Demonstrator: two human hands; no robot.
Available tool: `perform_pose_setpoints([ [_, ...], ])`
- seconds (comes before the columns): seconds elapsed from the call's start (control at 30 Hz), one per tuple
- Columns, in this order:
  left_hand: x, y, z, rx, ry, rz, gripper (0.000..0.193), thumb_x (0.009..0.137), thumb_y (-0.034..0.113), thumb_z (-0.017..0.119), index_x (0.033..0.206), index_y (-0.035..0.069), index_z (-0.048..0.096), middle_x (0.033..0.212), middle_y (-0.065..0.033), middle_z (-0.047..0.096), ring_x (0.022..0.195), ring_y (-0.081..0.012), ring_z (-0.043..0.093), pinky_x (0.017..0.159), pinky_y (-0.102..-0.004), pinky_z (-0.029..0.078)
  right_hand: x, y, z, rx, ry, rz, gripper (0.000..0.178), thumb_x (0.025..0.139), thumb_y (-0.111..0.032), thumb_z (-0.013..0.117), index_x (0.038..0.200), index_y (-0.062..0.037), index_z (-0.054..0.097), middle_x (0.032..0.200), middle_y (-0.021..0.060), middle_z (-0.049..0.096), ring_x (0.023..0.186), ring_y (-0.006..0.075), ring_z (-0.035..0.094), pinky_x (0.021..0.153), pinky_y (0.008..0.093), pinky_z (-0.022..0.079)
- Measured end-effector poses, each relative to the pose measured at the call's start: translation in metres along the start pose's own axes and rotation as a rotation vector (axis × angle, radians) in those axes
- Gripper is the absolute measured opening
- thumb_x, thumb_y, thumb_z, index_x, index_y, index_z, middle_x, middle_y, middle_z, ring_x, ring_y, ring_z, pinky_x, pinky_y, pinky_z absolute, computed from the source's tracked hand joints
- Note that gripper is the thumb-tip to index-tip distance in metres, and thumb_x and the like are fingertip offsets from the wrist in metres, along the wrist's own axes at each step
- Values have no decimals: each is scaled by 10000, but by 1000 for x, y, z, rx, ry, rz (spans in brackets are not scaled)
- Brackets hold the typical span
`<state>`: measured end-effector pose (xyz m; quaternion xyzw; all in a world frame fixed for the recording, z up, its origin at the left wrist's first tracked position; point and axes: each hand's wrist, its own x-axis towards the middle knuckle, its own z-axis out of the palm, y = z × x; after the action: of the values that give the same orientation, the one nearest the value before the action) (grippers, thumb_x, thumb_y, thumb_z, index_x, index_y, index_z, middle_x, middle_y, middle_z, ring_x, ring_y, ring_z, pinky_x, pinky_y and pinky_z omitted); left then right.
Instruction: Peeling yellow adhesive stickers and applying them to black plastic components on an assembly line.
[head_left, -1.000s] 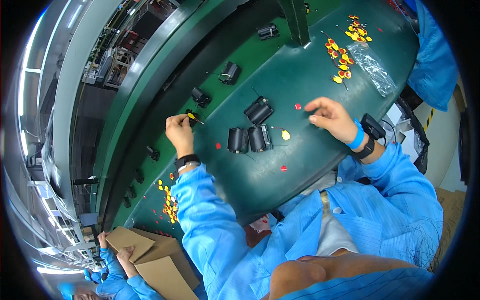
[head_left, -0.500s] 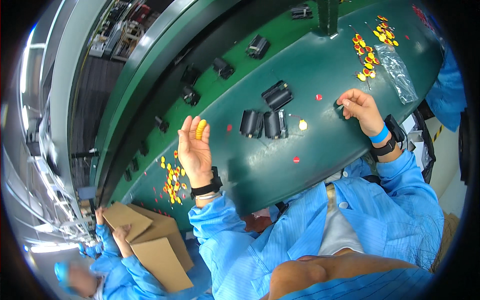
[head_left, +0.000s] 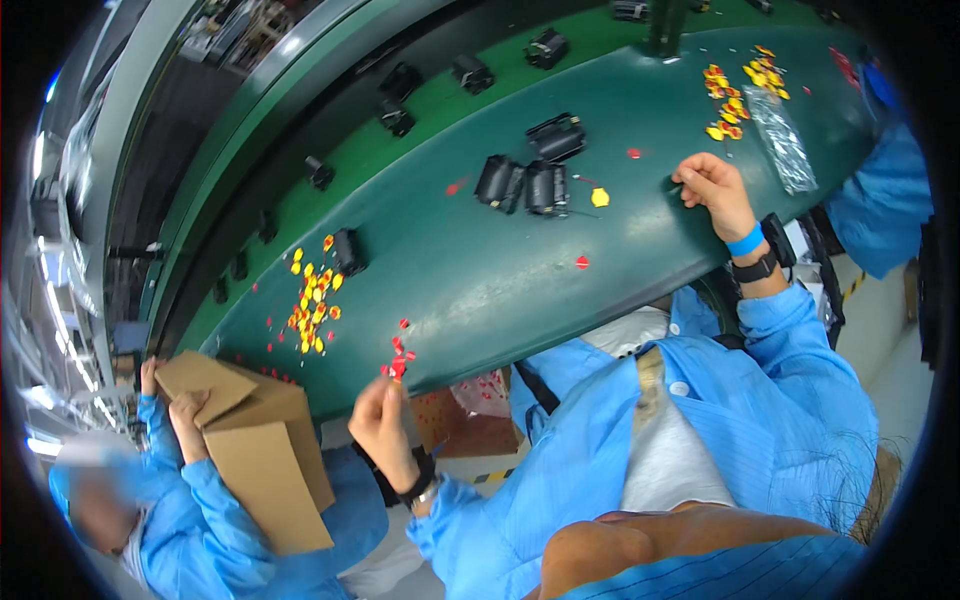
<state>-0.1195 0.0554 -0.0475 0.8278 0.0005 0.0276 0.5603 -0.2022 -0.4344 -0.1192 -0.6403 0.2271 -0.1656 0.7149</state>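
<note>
Pieces (head_left: 399,367), red, lie by the left hand (head_left: 383,425); its grip (right hand (head_left: 716,190) likewise) I cannot tell.

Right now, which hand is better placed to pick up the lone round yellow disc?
Probably the right hand: it is nearer that yellow disc; the left hand is by small red pieces.

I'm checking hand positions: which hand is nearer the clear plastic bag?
Right: the right hand is just left of the clear plastic bag, not touching it; the left hand is much farther left, near the red pieces.
</note>
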Motion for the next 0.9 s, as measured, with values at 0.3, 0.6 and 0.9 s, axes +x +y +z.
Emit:
perform_pose_setpoints([
  [0.3,-67,-178,-27,1157,-406,-149,723,647,58,663,1332,27,435,1235,-266,530,1173,-386,488,967,-400,400,33,-47,-27,-684,202,-332,104,801,-117,642,869,-38,646,823,90,633,773,200,629,699,310,498],
  [0.6,-30,-187,-1,927,-397,-98,410,702,97,637,1095,-15,609,976,-241,646,936,-378,616,818,-407,485,88,-46,-84,-1392,501,-302,177,781,-220,647,897,-91,681,944,145,605,903,335,603,762,449,494],
  [0.9,-33,-151,-1,671,-554,-185,286,746,130,671,978,-36,648,837,-200,678,764,-341,655,725,-365,511,94,-63,-75,-1419,159,-173,339,743,-136,651,1076,-85,626,1023,162,603,972,338,599,792,439,504],
])
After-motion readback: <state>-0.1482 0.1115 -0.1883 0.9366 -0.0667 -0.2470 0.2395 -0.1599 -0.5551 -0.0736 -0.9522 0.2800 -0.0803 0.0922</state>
